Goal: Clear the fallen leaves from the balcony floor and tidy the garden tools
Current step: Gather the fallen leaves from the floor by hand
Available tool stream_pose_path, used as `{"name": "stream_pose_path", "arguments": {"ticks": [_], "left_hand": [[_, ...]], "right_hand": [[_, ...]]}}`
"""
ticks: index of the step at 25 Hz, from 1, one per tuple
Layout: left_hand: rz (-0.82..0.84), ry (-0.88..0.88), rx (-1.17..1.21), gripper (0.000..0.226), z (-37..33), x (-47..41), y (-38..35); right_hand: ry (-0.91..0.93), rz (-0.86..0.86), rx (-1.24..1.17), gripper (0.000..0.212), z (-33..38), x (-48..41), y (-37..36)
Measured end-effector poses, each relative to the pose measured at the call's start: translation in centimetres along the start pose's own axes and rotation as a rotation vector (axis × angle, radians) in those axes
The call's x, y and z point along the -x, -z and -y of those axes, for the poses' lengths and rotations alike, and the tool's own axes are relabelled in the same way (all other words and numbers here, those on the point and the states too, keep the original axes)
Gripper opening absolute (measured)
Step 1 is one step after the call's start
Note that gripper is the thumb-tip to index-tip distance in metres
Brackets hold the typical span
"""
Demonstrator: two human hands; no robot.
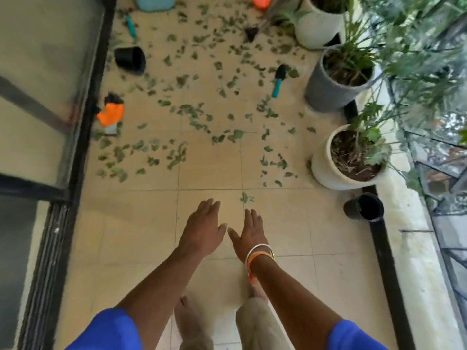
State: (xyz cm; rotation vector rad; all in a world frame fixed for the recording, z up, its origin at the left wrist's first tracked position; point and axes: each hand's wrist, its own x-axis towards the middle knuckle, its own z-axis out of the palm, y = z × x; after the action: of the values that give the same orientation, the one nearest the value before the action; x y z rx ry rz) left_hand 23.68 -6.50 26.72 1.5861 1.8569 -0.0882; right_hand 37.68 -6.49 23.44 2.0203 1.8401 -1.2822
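Our left hand (pixel 202 229) and right hand (pixel 249 234) hover spread and empty, scattered green leaves (pixel 177 155) and 1 teal-handled black trowel (pixel 278 80) lying ahead on the beige tiled floor (pixel 126 236), where we could tread barefoot on it.

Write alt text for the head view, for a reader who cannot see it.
The left hand and right hand stretch open and empty over a tiled balcony floor strewn with green leaves. A teal-handled trowel, an orange glove and a tipped black pot lie among them; potted plants line the right side.
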Motion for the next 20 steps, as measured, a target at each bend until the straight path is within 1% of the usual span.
{"name": "stream_pose_path", "arguments": {"ticks": [5,9,11,13,18,20], "left_hand": [[0.026,-0.086,-0.104,0.067,-1.1,-2.4,-2.8],[0.036,-0.16,-0.176,0.066,-0.7,-5.3,-6.9],[0.055,-0.184,-0.206,0.065,0.1,-7.0,-9.4],[0.088,-0.193,-0.207,0.064,1.1,-8.8,-12.1],[0.162,-0.169,-0.173,0.062,3.9,-12.9,-18.8],[0.187,-0.165,-0.175,0.062,4.7,-14.4,-20.8]], "right_hand": [[-0.04,-0.017,-0.004,0.075,-1.8,-1.3,-2.5],[-0.056,-0.037,0.008,0.072,-4.3,-3.9,-6.1],[-0.074,-0.016,0.003,0.073,-5.9,-5.5,-8.4],[-0.102,0.002,-0.012,0.076,-7.5,-6.9,-10.7],[-0.116,0.074,0.044,0.078,-11.9,-10.9,-16.2],[-0.134,0.069,0.031,0.082,-13.4,-13.4,-17.6]]}}
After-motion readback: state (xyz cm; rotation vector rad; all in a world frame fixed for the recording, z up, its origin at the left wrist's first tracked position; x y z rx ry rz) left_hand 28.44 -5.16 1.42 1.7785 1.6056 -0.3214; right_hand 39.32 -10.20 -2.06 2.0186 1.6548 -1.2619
